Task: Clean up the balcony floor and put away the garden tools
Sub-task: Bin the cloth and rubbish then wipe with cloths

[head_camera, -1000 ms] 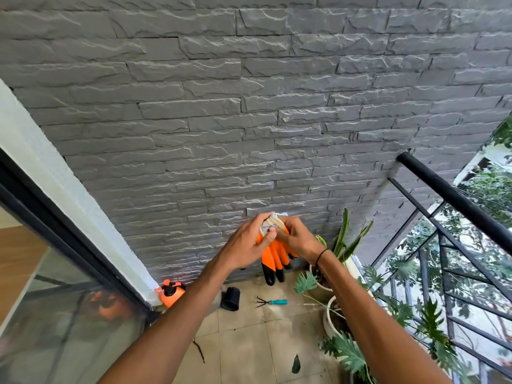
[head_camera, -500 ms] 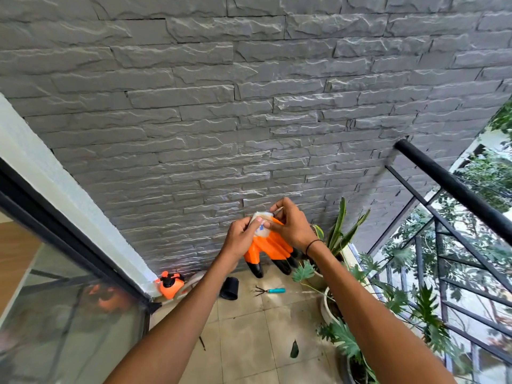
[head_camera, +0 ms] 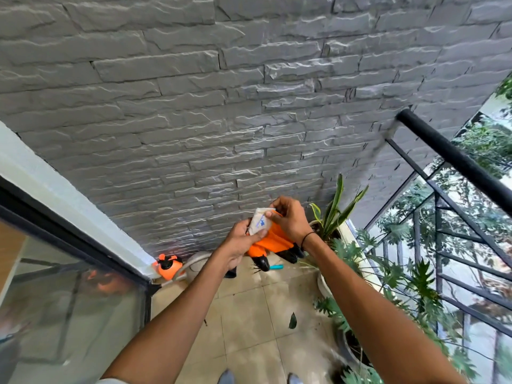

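Note:
Both hands hold a pair of orange garden gloves (head_camera: 273,242) with black fingertips out in front of me, above the floor. My left hand (head_camera: 240,241) grips the gloves from below, its thumb on the white cuff with a blue print (head_camera: 260,223). My right hand (head_camera: 288,219) pinches the top of that cuff. Behind the gloves, on the beige tiled floor (head_camera: 249,322), lies a small hand rake with a teal handle (head_camera: 275,267), mostly hidden. An orange sprayer (head_camera: 169,267) stands in the far left corner. A dark fallen leaf (head_camera: 292,320) lies on the tiles.
A grey stone wall (head_camera: 249,106) closes the far end. A glass sliding door (head_camera: 69,314) runs along the left. Potted plants (head_camera: 335,217) line the right side under a black railing (head_camera: 457,159). A black pot (head_camera: 231,271) and a pale hose coil (head_camera: 198,263) sit near the sprayer.
My hands and the gloves have dropped lower in view and turned, so the white cuff now shows between them. The camera has tilted and moved slightly closer to the far wall.

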